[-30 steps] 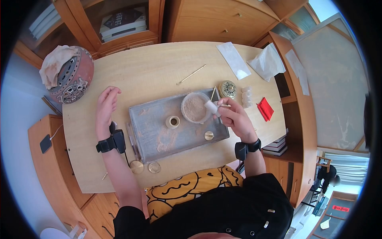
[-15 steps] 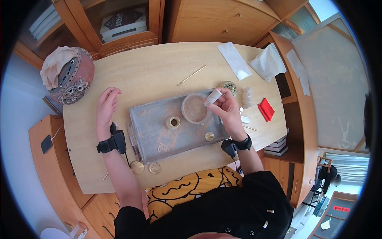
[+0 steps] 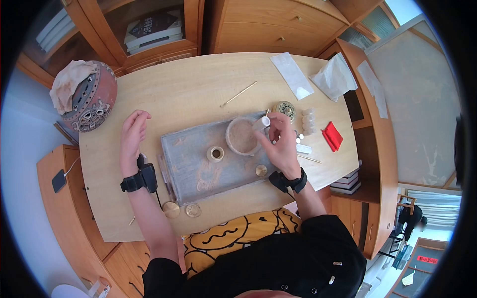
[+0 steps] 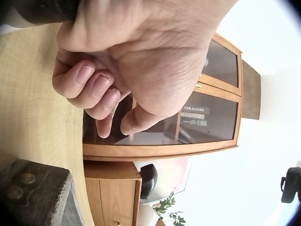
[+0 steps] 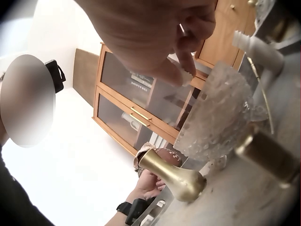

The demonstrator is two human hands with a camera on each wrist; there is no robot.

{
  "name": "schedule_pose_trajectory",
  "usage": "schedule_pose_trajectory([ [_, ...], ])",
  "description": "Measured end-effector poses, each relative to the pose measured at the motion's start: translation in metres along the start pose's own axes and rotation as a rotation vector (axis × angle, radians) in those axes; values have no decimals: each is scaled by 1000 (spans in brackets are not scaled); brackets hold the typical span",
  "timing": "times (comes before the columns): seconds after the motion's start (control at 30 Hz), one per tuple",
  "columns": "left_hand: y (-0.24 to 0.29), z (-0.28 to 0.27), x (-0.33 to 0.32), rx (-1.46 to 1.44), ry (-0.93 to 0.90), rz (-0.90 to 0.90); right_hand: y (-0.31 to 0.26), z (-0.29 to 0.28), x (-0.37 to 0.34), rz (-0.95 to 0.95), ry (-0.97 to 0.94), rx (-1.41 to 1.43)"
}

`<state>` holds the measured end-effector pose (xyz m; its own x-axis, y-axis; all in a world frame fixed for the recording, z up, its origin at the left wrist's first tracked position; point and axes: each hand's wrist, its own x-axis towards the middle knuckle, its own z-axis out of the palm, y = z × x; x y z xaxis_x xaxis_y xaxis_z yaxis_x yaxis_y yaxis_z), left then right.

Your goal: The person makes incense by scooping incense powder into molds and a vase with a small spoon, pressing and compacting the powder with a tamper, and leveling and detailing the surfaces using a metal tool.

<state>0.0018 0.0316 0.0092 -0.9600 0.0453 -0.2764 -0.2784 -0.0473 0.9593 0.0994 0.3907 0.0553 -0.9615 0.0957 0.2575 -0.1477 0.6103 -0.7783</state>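
My right hand (image 3: 281, 143) hangs over the right end of a grey tray (image 3: 191, 186), thumb and fingers curved. Under it is a small white bottle (image 3: 261, 127), upright beside a bowl of pale powder (image 3: 242, 135). The right wrist view shows this white bottle (image 5: 256, 49) uncapped, with a threaded neck, apart from my thumb and fingertips. Also on the tray are a small brass vase (image 3: 215, 154) and a round brass piece (image 3: 261, 170). Left of the tray, my left hand (image 3: 133, 133) is held over the table, fingers loosely curled and holding nothing.
A patterned clay pot (image 3: 97, 97) with a cloth stands at the far left. Around the tray lie brass discs (image 3: 171, 209), a thin brass stick (image 3: 238, 94), an openwork brass censer (image 3: 285, 111), a red pouch (image 3: 332, 136) and a white bag (image 3: 334, 78).
My right hand tilted the white bottle at the bowl's right edge; the bottle now stands upright there, and the fingers have come away from it. My left hand has hardly moved.
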Motion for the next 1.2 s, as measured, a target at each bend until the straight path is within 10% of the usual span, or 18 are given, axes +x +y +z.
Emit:
schedule_pose_trajectory([
  [1.2, 4, 1, -3, 12, 14, -15, -2, -8, 1, 55, -83, 227],
])
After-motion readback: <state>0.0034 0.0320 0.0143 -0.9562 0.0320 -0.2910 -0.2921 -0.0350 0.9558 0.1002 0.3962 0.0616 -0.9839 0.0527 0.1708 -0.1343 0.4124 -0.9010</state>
